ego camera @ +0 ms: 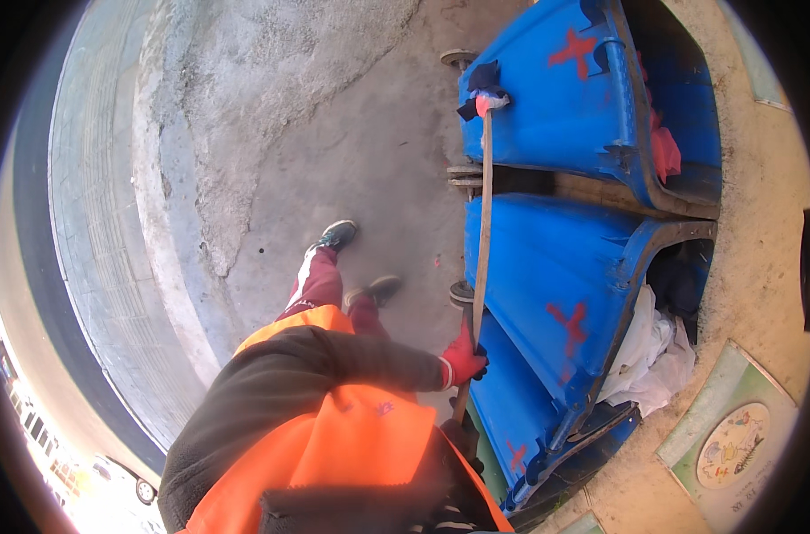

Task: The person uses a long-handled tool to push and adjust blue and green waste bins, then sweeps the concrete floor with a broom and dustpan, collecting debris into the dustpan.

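My left hand [464, 357], in a red glove with dark fingertips, is closed around a long wooden stick [486, 220]. The stick runs up the view along the sides of blue wheeled bins [545, 247]. Dark, pink and whitish cloth or plastic scraps [486, 97] are bunched at its far end, beside the upper bin [538, 113]. Below my left hand the stick passes behind the orange vest. A dark shape is there by the lower part of the stick; whether it is my right hand cannot be told.
Bins with red painted marks stand side by side at a beige wall [759, 220]. One holds white plastic bags [652, 354], another a pink-red bag [665, 150]. Small wheels [462, 294] jut out onto the concrete floor [378, 167]. A kerb [154, 220] and paving lie left; a picture panel [732, 440] is at lower right.
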Demonstrator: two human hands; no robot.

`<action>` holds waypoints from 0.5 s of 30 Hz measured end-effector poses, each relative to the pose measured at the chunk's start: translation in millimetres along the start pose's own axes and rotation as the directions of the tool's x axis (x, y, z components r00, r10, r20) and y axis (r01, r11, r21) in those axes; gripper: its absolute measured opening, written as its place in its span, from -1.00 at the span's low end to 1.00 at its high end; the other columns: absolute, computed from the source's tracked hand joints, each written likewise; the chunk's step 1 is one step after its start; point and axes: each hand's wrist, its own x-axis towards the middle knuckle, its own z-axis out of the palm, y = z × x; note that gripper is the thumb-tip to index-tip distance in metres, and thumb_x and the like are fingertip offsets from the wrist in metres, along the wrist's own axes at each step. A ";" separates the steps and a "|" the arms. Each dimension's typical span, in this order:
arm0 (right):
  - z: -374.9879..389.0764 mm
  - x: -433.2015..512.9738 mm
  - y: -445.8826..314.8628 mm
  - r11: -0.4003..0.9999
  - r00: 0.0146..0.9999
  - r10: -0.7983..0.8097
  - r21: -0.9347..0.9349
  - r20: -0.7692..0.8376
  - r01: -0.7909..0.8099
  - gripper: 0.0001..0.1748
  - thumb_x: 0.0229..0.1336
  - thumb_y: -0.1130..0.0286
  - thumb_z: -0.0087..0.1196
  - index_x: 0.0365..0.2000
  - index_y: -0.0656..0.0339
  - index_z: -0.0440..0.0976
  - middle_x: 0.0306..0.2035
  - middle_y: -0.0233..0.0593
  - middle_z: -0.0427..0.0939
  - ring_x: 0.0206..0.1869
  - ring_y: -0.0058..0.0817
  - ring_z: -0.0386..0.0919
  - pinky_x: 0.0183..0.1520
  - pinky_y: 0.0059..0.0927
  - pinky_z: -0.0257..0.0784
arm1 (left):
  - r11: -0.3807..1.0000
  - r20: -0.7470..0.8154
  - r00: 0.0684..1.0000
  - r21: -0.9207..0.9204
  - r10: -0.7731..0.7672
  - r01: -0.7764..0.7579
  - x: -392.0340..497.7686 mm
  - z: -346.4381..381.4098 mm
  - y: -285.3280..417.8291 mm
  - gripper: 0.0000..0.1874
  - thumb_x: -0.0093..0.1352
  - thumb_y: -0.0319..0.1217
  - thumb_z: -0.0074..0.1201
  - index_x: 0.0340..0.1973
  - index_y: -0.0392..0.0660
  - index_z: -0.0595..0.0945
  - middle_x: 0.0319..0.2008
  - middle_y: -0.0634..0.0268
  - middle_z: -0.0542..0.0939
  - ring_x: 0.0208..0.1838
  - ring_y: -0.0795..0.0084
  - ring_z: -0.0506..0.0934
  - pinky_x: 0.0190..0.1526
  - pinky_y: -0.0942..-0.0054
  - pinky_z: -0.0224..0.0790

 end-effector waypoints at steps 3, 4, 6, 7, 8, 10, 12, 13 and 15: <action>21.9 21.3 -28.8 0.998 0.999 -0.037 -0.059 0.020 0.039 -0.42 0.36 0.39 -0.03 0.36 0.14 0.22 -0.57 -0.49 0.33 -0.68 -0.68 0.25 -0.69 -0.56 0.14 | 0.999 -0.032 0.999 -0.032 -0.043 0.042 48.5 -17.9 16.9 0.15 0.32 -0.59 0.05 0.51 0.30 -0.44 -0.35 0.00 0.62 -0.45 0.15 0.67 -0.44 0.18 0.60; 45.4 39.7 -50.0 0.994 0.997 -0.070 -0.081 -0.034 0.067 -0.43 0.34 0.31 0.04 0.32 0.13 0.28 -0.55 -0.48 0.36 -0.67 -0.68 0.26 -0.67 -0.57 0.17 | 0.999 -0.093 0.996 0.047 -0.003 0.008 79.2 -33.2 36.3 0.13 0.34 -0.56 0.07 0.52 0.28 -0.41 -0.33 -0.02 0.62 -0.44 0.14 0.67 -0.44 0.18 0.60; 96.9 76.3 -99.7 0.993 0.996 -0.076 -0.092 -0.046 0.072 -0.45 0.28 0.18 0.16 0.20 0.14 0.37 -0.48 -0.40 0.40 -0.64 -0.65 0.30 -0.60 -0.56 0.22 | 0.999 -0.168 0.985 0.016 -0.027 0.030 126.7 -69.7 77.6 0.03 0.38 -0.50 0.07 0.52 0.21 -0.31 -0.31 -0.06 0.61 -0.45 0.11 0.65 -0.46 0.16 0.58; 115.4 91.5 -110.9 0.997 0.998 -0.059 -0.054 -0.016 0.058 -0.46 0.24 0.12 0.20 0.13 0.15 0.41 -0.43 -0.34 0.42 -0.61 -0.63 0.33 -0.56 -0.53 0.25 | 0.994 -0.162 0.982 -0.071 -0.094 0.083 141.8 -87.7 94.4 -0.04 0.41 -0.47 0.05 0.52 0.16 -0.23 -0.31 -0.08 0.59 -0.46 0.09 0.63 -0.47 0.16 0.56; 127.5 96.5 -115.6 0.999 0.999 -0.031 -0.038 -0.022 0.030 -0.45 0.23 0.11 0.22 0.13 0.14 0.42 -0.45 -0.36 0.44 -0.61 -0.65 0.32 -0.57 -0.56 0.24 | 0.969 -0.087 0.973 -0.145 -0.213 0.200 159.5 -105.5 101.1 -0.10 0.41 -0.51 0.01 0.50 0.15 -0.18 -0.32 -0.09 0.58 -0.47 0.07 0.62 -0.50 0.15 0.54; 138.4 100.5 -129.0 0.999 0.999 0.010 -0.034 -0.039 -0.011 -0.44 0.19 0.11 0.27 0.13 0.13 0.45 -0.48 -0.41 0.47 -0.60 -0.69 0.31 -0.57 -0.62 0.23 | 0.965 -0.067 0.973 -0.165 -0.220 0.206 173.8 -114.7 96.2 -0.19 0.40 -0.56 0.00 0.43 0.13 -0.07 -0.33 -0.08 0.55 -0.42 0.00 0.61 -0.49 0.05 0.51; 126.2 92.9 -126.4 0.999 0.999 -0.017 -0.052 -0.033 0.015 -0.41 0.19 0.12 0.26 0.16 0.14 0.44 -0.47 -0.38 0.49 -0.60 -0.69 0.32 -0.58 -0.62 0.23 | 0.971 -0.061 0.984 -0.183 -0.168 0.154 168.9 -103.2 85.9 -0.11 0.39 -0.55 0.03 0.46 0.17 -0.14 -0.30 -0.11 0.57 -0.38 -0.03 0.62 -0.47 0.00 0.52; 118.3 83.7 -119.1 0.999 0.999 -0.023 -0.049 -0.034 0.021 -0.40 0.19 0.13 0.26 0.18 0.14 0.43 -0.46 -0.37 0.50 -0.60 -0.69 0.32 -0.58 -0.62 0.23 | 0.973 -0.057 0.987 -0.183 -0.152 0.140 158.7 -96.9 78.8 -0.07 0.38 -0.55 0.05 0.47 0.18 -0.17 -0.28 -0.12 0.57 -0.36 -0.05 0.63 -0.46 -0.02 0.53; 98.1 42.4 -104.1 0.987 0.994 -0.059 -0.156 -0.087 0.044 -0.35 0.19 0.16 0.24 0.24 0.16 0.39 -0.45 -0.33 0.52 -0.61 -0.69 0.32 -0.58 -0.60 0.23 | 0.975 0.016 0.995 -0.201 -0.095 0.097 131.8 -73.4 45.6 0.09 0.35 -0.62 0.05 0.48 0.29 -0.37 -0.19 -0.17 0.59 -0.37 -0.04 0.67 -0.43 0.00 0.61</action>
